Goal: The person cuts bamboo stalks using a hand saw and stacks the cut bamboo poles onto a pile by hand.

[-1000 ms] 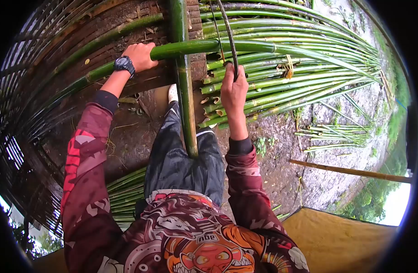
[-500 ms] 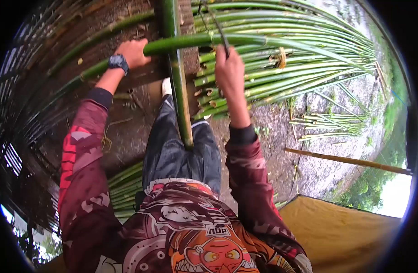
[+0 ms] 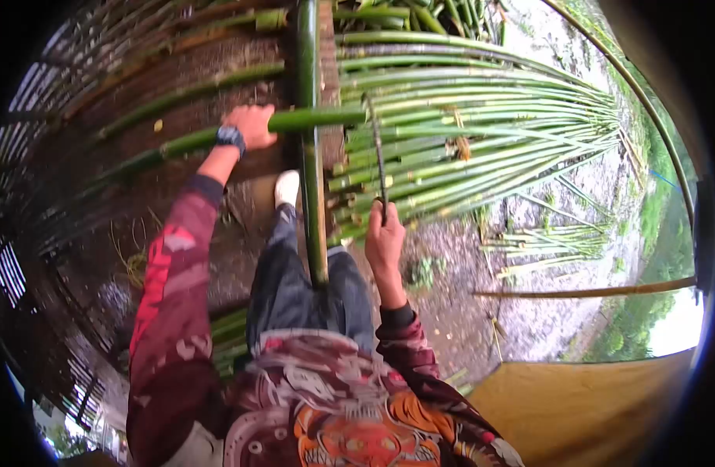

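Fingers of the left hand (image 3: 252,127) gripped the green bamboo culm (image 3: 311,119) lying across an upright pole (image 3: 309,156); the right hand (image 3: 384,237) clenched a long blade (image 3: 377,152), raised clear of the culm, which looked not yet split beside the stacked strips (image 3: 482,132)

no readable text, shirt (image 3: 350,420) print lettering too blurred

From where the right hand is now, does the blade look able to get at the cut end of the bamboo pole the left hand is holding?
Probably yes. The right hand holds the blade upright, its tip close beside the cut end of the bamboo pole gripped by the left hand. Nothing shows between them; only the bundled stalks lie behind.
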`<state>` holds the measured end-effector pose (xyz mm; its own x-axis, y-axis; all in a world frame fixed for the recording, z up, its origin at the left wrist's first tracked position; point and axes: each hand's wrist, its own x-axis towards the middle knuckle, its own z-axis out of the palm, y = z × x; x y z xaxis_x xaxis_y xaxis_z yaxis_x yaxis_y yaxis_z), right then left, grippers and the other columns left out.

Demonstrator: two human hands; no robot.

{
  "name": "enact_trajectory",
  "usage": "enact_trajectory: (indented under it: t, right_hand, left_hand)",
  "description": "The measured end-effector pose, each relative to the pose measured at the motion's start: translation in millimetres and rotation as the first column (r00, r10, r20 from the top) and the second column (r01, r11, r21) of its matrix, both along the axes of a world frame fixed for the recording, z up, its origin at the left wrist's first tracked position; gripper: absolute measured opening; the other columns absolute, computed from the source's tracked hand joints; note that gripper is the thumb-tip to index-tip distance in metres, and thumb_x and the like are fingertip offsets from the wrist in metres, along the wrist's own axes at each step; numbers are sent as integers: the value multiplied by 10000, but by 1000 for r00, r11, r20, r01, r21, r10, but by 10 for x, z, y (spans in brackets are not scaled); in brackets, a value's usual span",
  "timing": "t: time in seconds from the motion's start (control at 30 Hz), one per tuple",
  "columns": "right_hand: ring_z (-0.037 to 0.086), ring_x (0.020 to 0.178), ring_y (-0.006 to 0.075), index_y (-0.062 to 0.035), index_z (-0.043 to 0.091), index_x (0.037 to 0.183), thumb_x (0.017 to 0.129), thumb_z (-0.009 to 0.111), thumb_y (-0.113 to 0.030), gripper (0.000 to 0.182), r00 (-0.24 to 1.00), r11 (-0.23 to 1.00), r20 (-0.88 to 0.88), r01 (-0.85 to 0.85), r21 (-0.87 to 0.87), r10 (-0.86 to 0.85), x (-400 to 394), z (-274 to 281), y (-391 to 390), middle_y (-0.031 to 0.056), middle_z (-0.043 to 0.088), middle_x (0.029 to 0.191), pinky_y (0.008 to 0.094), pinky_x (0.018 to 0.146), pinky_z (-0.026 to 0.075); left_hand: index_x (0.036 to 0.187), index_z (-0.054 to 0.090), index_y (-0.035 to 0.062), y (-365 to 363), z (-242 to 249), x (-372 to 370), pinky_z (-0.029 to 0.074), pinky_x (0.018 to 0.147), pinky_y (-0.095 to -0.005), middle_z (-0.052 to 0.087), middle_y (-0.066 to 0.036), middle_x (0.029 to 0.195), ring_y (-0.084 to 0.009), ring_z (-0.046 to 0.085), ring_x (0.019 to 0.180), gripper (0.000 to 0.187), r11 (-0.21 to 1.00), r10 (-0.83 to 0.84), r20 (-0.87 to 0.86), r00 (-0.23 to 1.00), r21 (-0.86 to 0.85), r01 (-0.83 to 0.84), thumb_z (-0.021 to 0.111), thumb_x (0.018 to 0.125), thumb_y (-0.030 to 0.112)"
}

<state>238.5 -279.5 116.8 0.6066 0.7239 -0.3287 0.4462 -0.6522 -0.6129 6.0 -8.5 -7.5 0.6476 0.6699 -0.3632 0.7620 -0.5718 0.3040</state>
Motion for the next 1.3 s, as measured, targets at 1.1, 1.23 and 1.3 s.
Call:
enact_trajectory:
  t: [1.1, 1.23, 1.3]
  right_hand:
    - [457, 1395, 298, -113, 385, 1535, 851, 765, -311, 807, 275, 410, 324, -762, -501, 905, 296, -612, 1003, 132, 512, 1477, 538, 1128, 346]
    - [670, 838, 390, -46, 527, 996, 814, 721, -329, 388, 162, 292, 277, -792, -536, 947, 890, -512, 629, 162, 657, 921, 510, 857, 500]
    - [686, 828, 390, -49, 566, 1018, 729, 779, -275, 425, 106, 286, 379, -841, -459, 919, 1181, -263, 370, 184, 681, 863, 539, 818, 521]
  left_hand:
    - [752, 705, 11, -984, -965, -1321, 564, 674, -408, 748, -123, 893, -238, 722, 807, 188, -358, 399, -92, -912, -932, -63, 794, 702, 170]
    - [792, 704, 32, -1749, 206, -1253, 570, 696, -396, 721, -130, 810, -245, 695, 743, 90, -228, 478, -220, -850, -966, 122, 747, 774, 109]
    - [729, 712, 43, -2030, 178, -952, 537, 604, -358, 714, -89, 795, -211, 651, 642, 89, -244, 514, -198, -835, -967, 79, 749, 709, 122]
